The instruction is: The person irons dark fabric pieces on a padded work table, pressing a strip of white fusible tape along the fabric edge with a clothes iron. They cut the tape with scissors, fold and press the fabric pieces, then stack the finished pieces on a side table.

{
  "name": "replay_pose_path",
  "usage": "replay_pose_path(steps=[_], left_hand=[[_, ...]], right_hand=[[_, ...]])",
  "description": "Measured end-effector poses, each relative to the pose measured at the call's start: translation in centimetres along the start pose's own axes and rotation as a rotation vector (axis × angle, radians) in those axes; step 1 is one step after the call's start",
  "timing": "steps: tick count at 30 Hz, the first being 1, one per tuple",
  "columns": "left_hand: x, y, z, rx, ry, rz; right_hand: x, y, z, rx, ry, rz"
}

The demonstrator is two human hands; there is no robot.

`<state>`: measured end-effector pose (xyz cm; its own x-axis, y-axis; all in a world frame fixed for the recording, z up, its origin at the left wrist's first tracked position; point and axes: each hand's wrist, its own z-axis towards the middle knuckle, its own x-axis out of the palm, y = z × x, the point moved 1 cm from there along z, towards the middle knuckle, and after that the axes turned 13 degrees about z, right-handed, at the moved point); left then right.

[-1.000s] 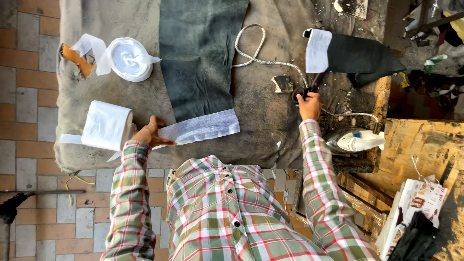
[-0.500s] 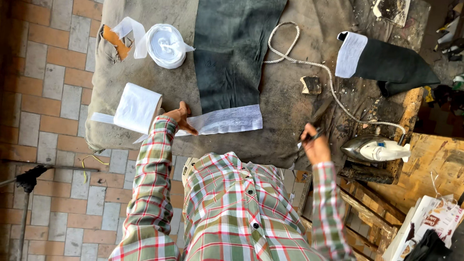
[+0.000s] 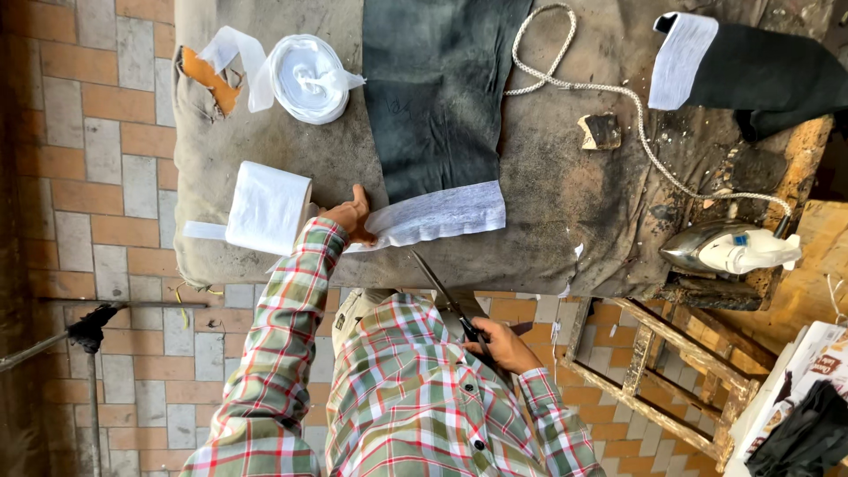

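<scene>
On worn table (image 3: 565, 177), left hand (image 3: 352, 216) presses white strip (image 3: 437, 215) flat; right hand (image 3: 503, 343) grips scissors (image 3: 446, 300).

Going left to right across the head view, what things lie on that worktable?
White folded cloth → left hand → dark fabric → small wood block → iron.

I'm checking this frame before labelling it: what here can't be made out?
- Head view: scissors handles, hidden inside the right hand.
- White strip end, covered by the left hand.
- Dark cloth, cut off by the top edge.
- Iron soleplate, turned away.
</scene>
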<state>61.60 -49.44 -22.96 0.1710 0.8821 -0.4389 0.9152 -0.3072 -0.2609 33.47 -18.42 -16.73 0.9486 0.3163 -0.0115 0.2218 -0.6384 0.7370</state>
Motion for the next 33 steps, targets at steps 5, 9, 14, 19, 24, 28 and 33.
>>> replay_pose_path(steps=[5,9,14,19,24,28,33], left_hand=[[0.5,0.8,0.3,0.105,-0.017,-0.043],[0.7,1.2,0.6,0.099,0.032,0.003],[0.4,1.0,-0.1,0.108,0.010,0.006],[0.3,0.9,-0.6,0.091,-0.026,-0.027],[0.4,1.0,0.2,0.095,0.007,-0.002],[0.5,1.1,0.4,0.114,0.008,-0.016],[0.7,1.2,0.3,0.108,-0.008,-0.026]], right_hand=[[3.1,-1.4,0.2,0.240,0.127,0.444],[5.6,-1.6,1.3,0.106,0.249,0.491],[8.5,-1.4,4.3,-0.020,0.135,0.408],[9.8,-2.0,5.7,-0.091,0.084,0.377],[9.7,-2.6,4.5,-0.021,0.072,0.362],[9.6,-1.6,3.6,-0.077,0.056,0.332],[9.2,0.2,4.9,-0.119,0.076,0.385]])
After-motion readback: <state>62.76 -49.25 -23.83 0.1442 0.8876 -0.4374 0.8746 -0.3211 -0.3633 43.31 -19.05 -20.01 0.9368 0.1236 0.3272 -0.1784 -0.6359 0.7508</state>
